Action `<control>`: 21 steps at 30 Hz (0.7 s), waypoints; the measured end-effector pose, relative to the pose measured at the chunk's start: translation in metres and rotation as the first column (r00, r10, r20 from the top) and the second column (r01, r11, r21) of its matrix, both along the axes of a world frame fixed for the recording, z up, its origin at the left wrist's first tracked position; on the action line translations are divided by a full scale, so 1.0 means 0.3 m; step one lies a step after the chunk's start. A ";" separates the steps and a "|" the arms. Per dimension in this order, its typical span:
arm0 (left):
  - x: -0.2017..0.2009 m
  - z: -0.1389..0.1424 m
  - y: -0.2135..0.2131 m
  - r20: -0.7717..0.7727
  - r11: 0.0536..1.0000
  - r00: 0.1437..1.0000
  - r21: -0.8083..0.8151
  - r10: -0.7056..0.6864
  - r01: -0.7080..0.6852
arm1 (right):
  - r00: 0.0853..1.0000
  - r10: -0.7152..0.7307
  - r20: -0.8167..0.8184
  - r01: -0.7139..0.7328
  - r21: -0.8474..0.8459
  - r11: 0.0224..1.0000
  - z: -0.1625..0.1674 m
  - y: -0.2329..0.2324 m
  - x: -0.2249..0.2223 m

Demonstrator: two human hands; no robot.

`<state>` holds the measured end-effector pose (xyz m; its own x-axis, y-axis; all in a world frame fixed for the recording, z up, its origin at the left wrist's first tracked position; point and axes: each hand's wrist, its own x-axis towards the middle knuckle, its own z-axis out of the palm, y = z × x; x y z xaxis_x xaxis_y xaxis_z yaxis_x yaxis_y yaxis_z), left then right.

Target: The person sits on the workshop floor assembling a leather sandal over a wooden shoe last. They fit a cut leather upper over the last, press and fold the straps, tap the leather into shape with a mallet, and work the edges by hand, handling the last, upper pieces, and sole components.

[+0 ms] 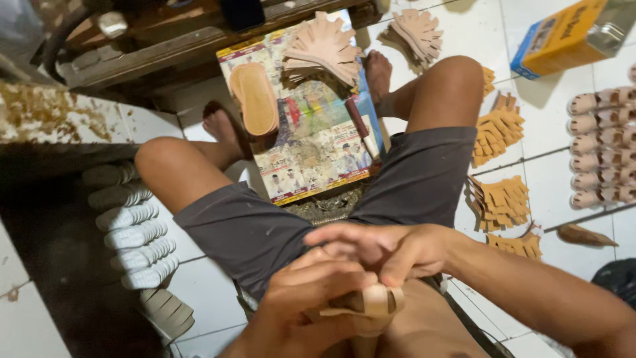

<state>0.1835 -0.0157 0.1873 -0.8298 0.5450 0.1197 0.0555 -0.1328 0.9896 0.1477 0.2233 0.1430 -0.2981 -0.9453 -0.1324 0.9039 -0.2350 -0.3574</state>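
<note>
You were in the middle of shaping the tan strap piece (371,306) — your left hand (305,311) gripped it from below, your right hand (384,248) pinched its upper edge between the fingertips — and the next move called, I think, for a firm, even pull.

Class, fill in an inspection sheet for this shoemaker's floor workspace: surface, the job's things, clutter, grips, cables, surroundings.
Surface: white tiled floor; printed board between the knees.
Job's things: tan strap piece held in both hands; tan insole on the board.
Clutter: fanned tan cut pieces, orange-brown bundles, brush.
Grips: left hand and right hand both closed on the strap piece.
Cables: nothing seen.
Surroundings: white soles on one side, shoe row and yellow box on the other.
</note>
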 end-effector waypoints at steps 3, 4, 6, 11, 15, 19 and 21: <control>0.017 -0.021 0.025 0.068 0.991 0.994 -0.113 0.083 -0.075 | 0.990 -0.024 0.136 0.016 0.059 0.998 0.023 0.006 -0.002; 0.020 -0.039 0.035 0.097 0.975 0.983 -0.172 0.158 -0.140 | 0.989 -0.148 0.027 0.138 0.229 0.963 0.032 0.020 0.000; 0.019 -0.077 0.041 0.503 0.984 0.848 -0.022 0.165 -0.178 | 0.925 -0.305 -0.226 0.378 0.472 0.796 0.056 0.053 0.025; 0.033 -0.147 0.091 0.610 0.974 0.767 -0.032 0.198 -0.225 | 0.687 -0.173 -0.705 0.663 0.512 0.547 0.096 0.078 0.150; 0.070 -0.141 0.072 0.645 0.974 0.751 0.043 0.144 -0.224 | 0.682 -0.157 -0.715 0.672 0.527 0.520 0.091 0.084 0.172; 0.080 -0.137 0.029 0.669 0.973 0.736 0.084 0.104 -0.214 | 0.707 -0.217 -0.673 0.662 0.522 0.539 0.075 0.085 0.173; 0.078 -0.148 0.017 0.635 0.975 0.770 0.127 0.060 -0.180 | 0.690 -0.210 -0.693 0.663 0.487 0.569 0.062 0.086 0.172</control>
